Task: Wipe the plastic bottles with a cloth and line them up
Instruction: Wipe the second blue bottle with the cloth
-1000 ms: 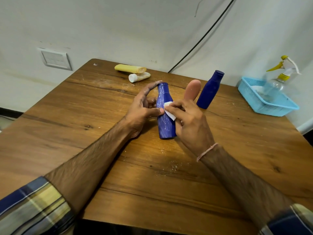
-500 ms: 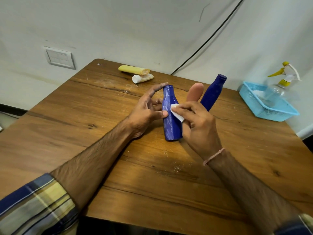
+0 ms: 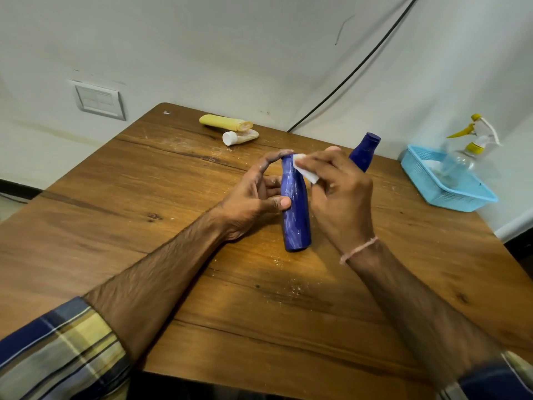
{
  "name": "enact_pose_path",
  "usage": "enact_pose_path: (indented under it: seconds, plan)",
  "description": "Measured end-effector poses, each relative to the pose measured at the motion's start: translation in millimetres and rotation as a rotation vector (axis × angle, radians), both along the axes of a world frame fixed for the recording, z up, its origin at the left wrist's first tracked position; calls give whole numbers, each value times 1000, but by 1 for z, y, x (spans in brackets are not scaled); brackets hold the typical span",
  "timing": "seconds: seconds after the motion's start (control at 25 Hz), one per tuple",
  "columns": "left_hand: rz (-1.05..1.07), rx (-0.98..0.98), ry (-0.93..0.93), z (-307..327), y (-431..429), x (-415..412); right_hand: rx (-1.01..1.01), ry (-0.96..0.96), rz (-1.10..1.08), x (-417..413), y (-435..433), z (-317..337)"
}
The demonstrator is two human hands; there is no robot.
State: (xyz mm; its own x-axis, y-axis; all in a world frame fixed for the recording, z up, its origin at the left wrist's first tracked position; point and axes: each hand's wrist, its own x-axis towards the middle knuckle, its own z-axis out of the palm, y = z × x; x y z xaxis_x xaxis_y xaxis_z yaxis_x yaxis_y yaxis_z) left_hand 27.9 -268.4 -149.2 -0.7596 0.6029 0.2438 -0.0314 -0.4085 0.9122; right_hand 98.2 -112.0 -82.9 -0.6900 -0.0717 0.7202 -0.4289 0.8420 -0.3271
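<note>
A dark blue plastic bottle (image 3: 295, 209), streaked with white, stands upright in the middle of the wooden table (image 3: 144, 232). My left hand (image 3: 253, 194) holds it, forefinger on its top and thumb on its side. My right hand (image 3: 337, 192) pinches a small white cloth (image 3: 306, 171) against the bottle's neck. A second blue bottle (image 3: 365, 151) stands behind my right hand, partly hidden. The pink bottle seen earlier is hidden behind that hand.
A yellow tube (image 3: 225, 122) and a pale bottle with a white cap (image 3: 240, 137) lie at the table's far edge. A light blue basket (image 3: 444, 180) with a clear spray bottle (image 3: 467, 148) sits at the right. White specks dot the wood near me.
My right hand has slid the cloth up from the bottle's middle to its neck. The left hand keeps its hold on the bottle. The pink bottle is now covered by my right hand.
</note>
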Motion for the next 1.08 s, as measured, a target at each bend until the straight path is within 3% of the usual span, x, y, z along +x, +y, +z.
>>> enact_pose_path:
  seconds: [0.2, 0.4, 0.56, 0.96, 1.08]
  plan:
    - [43, 22, 4, -1, -1, 1, 244, -95, 6, -8, -10, 3]
    - [106, -7, 4, -1, -3, 0, 91, -206, 67, 41, 12, -43]
    - [125, -19, -1, -1, -3, -1, 190, -244, 124, 68, 25, -60]
    - [171, -79, 79, 0, 0, 1, -195, -202, 40, 44, 16, -29]
    - [141, -70, 86, 0, 1, 1, -181, -113, -28, 15, 9, -5]
